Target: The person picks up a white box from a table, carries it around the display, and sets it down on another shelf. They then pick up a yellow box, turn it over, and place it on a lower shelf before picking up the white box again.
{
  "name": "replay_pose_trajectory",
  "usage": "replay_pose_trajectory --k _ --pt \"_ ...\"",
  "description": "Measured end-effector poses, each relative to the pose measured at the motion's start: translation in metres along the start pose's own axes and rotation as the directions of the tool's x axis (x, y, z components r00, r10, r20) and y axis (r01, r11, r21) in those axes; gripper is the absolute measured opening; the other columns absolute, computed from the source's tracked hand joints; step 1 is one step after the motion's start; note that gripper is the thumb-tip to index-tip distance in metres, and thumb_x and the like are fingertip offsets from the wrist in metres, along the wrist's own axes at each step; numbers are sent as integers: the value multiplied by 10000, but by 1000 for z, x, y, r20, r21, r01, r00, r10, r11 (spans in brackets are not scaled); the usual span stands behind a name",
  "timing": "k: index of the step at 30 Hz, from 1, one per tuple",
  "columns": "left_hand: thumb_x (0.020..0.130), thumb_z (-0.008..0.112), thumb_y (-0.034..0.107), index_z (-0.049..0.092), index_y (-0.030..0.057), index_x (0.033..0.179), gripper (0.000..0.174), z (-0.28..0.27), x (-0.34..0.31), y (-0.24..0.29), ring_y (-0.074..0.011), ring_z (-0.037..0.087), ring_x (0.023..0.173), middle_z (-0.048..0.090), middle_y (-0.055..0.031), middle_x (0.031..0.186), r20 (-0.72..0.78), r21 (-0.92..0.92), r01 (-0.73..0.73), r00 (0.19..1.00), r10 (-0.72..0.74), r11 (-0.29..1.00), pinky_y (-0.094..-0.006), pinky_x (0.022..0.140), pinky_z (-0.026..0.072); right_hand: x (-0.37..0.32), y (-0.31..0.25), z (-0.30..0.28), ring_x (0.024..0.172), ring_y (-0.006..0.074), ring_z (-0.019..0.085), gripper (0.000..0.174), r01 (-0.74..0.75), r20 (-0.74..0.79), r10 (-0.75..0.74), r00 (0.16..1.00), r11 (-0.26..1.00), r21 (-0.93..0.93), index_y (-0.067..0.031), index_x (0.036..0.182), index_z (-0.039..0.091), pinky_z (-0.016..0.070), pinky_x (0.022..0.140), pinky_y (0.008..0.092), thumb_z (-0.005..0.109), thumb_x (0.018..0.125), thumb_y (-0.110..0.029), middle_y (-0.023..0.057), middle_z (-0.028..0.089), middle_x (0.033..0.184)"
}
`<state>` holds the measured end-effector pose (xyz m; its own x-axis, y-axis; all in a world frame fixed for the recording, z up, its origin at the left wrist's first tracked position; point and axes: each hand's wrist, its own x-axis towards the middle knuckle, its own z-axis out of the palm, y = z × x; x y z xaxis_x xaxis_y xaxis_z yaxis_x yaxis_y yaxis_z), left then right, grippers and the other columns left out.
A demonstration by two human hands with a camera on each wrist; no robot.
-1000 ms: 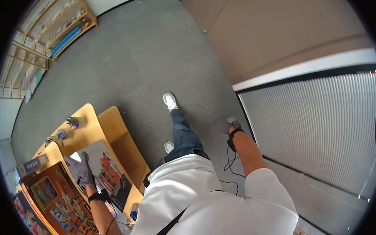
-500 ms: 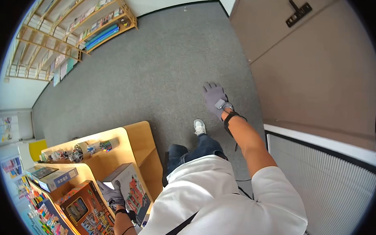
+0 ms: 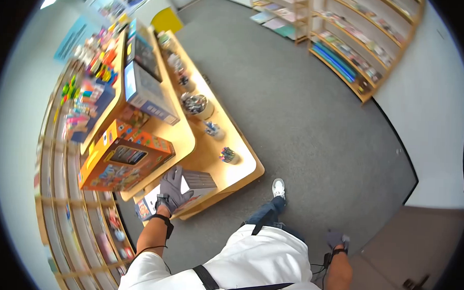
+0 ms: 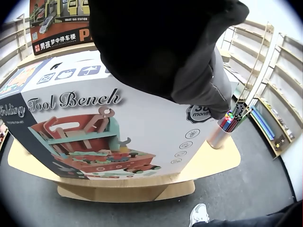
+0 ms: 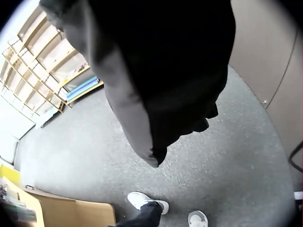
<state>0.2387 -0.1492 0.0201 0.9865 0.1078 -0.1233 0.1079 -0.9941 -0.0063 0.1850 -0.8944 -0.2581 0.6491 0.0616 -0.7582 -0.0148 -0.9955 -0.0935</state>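
A Folding Tool Bench toy box (image 4: 156,118) stands on the wooden shelf tier at the left, its printed front towards the left wrist view. My left hand (image 3: 174,191), in a grey glove, grips its top near one end. In the left wrist view the thumb (image 4: 215,101) hooks over the front edge beside the age mark; the black back of the glove hides the other fingers. My gloved right hand (image 3: 336,238) hangs low beside my body, away from the furniture. Its fingers (image 5: 203,125) point down over the floor, holding nothing.
An orange toy box (image 3: 126,159) and a blue-grey box (image 3: 149,93) sit on the higher tier. Pen cups (image 3: 229,156) and a wide pot (image 3: 200,107) line the rounded shelf edge. Tall bookshelves (image 3: 347,52) stand across the grey floor (image 3: 314,132). A brown door (image 3: 397,253) is at right.
The head view has swung towards the shelf unit. My right hand, spread out in front half a second ago, is now down by my side. The left hand keeps its place on the box.
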Motion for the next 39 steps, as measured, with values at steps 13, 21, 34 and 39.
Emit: replay_pose_trajectory --k 13,21,34,39 --pt "645 890 489 356 3 1582 1182 -17 21 26 -529 468 1380 505 -322 1470 102 -35 220 971 -216 975 -624 1224 319 111 6 -223 1282 398 680 538 -108 40 106 994 993 51 -120 1352 749 527 1084 464 680 916 -428 205 718 1371" --pt "678 854 473 276 49 1658 1214 20 29 50 -517 332 1514 408 -304 1587 -4 42 529 848 -530 847 -679 1225 272 244 8 -291 1235 460 675 556 242 -91 -239 967 970 20 -84 1316 730 541 1031 496 577 971 -493 244 719 1307" --pt "661 892 467 239 79 1681 1272 29 81 87 -505 284 1537 298 -259 1680 87 -56 994 97 -991 93 -603 1231 340 284 98 -390 1225 424 699 584 78 48 -76 996 995 -61 -98 1301 746 538 1044 496 622 883 -486 214 746 1293" --pt "643 904 507 220 65 1675 1315 22 93 89 -481 293 1532 298 -258 1661 110 -28 996 91 -990 88 -570 1229 350 295 97 -449 1255 405 690 602 11 80 -1 997 992 -122 -103 1328 740 532 1070 483 624 869 -475 202 740 1321"
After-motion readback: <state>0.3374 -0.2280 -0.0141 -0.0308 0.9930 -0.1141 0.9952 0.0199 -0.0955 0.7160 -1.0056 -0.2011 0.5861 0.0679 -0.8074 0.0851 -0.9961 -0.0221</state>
